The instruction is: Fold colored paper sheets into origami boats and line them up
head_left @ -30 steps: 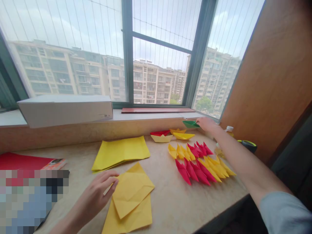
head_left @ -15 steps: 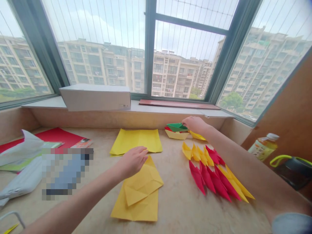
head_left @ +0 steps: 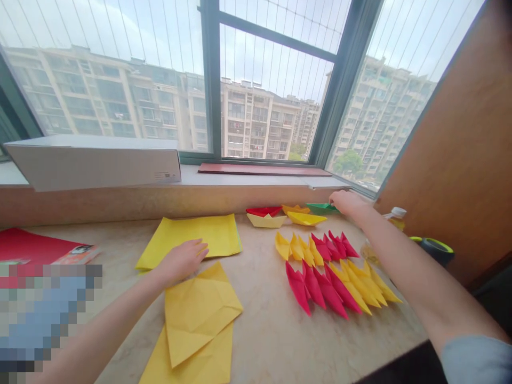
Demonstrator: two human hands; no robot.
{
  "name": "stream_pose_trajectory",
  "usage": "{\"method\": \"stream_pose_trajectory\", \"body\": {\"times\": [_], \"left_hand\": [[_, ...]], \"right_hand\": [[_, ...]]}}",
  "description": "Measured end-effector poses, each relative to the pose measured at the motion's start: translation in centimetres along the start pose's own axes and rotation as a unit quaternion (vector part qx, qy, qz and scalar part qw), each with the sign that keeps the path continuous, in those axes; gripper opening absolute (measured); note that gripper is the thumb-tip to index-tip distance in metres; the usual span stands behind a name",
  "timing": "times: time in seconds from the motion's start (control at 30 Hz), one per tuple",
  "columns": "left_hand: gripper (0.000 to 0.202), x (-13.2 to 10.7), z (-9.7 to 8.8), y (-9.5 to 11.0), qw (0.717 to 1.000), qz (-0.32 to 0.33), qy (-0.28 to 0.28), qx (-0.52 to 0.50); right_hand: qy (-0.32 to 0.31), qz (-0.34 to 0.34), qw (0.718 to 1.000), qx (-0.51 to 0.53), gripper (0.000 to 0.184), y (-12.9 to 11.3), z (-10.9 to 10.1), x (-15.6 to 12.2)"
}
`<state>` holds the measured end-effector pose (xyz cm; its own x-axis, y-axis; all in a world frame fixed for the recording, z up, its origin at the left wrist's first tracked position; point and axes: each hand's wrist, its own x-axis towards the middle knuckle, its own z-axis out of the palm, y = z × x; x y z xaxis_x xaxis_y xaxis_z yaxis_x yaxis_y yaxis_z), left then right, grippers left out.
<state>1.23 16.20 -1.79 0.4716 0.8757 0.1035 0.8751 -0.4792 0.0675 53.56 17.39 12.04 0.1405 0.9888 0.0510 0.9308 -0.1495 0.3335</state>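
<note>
My right hand (head_left: 347, 202) pinches the right end of a green paper boat (head_left: 319, 208) at the back right of the table. Left of it are a red paper boat (head_left: 262, 210), a cream one (head_left: 266, 220), an orange one (head_left: 296, 209) and a yellow one (head_left: 307, 218). My left hand (head_left: 187, 260), fingers stretched out, rests at the near edge of a yellow paper stack (head_left: 212, 234). Just in front of that hand lie creased golden-yellow sheets (head_left: 202, 314), overlapping. It holds nothing that I can see.
Rows of folded pointed pieces, yellow (head_left: 290, 248) and red (head_left: 320, 288), stand right of centre. A bottle (head_left: 396, 216) is partly behind my right forearm, near a dark container (head_left: 434, 249). Red paper (head_left: 32, 245) lies at left. A white box (head_left: 108, 165) sits on the sill.
My right hand has carried the green boat rightward from above the cream and red boats to beyond the orange one. The view has turned right. My left hand stays near the yellow sheets.
</note>
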Motion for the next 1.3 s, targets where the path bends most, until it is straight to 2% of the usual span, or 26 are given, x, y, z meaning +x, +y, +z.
{"method": "stream_pose_trajectory", "body": {"times": [0.1,0.2,0.27,0.4,0.5,0.57,0.7,0.83,1.03,1.17,1.3], "left_hand": [[0.047,0.0,0.1,-0.2,0.999,-0.023,-0.023,0.001],[0.05,-0.1,0.3,-0.5,0.999,-0.024,-0.028,0.007],[0.051,-0.2,0.5,-0.8,0.999,-0.022,-0.022,0.009],[0.051,0.0,0.9,-1.1,1.0,-0.019,-0.011,0.009],[0.054,0.0,1.0,-1.2,1.0,-0.011,-0.016,0.014],[0.054,-0.2,1.1,-1.3,1.0,-0.009,-0.017,0.015],[0.051,-0.5,1.4,-1.5,1.0,-0.015,-0.012,0.004],[0.049,-0.6,1.6,-1.7,1.0,-0.014,-0.008,-0.003],[0.045,-1.1,1.6,-1.8,1.0,-0.022,0.012,-0.011],[0.044,-0.5,0.6,0.5,0.998,0.029,0.053,0.004],[0.045,1.9,-0.2,5.6,0.994,0.102,0.035,-0.023]], "right_hand": [[0.003,0.02,1.0,0.001,0.029,1.0,0.9,0.4],[-0.004,-0.001,1.0,0.012,0.029,0.6,1.5,0.6],[-0.007,-0.039,0.999,0.024,0.029,-0.9,1.9,0.5],[-0.015,-0.118,0.992,0.032,0.028,-5.2,2.8,0.0],[-0.033,-0.146,0.988,0.027,0.026,-7.7,3.3,-0.4],[-0.046,-0.146,0.988,0.018,0.023,-8.4,3.6,-0.5],[-0.075,-0.13,0.989,0.0,0.02,-8.5,4.1,-0.3],[-0.096,-0.115,0.989,-0.01,0.03,-8.3,4.9,0.0],[-0.079,-0.109,0.991,0.0,0.029,-8.3,5.7,-0.1],[-0.048,-0.108,0.993,0.022,0.024,-7.4,5.2,-1.1],[-0.029,-0.111,0.992,0.051,0.026,-5.8,4.8,-4.0]]}}
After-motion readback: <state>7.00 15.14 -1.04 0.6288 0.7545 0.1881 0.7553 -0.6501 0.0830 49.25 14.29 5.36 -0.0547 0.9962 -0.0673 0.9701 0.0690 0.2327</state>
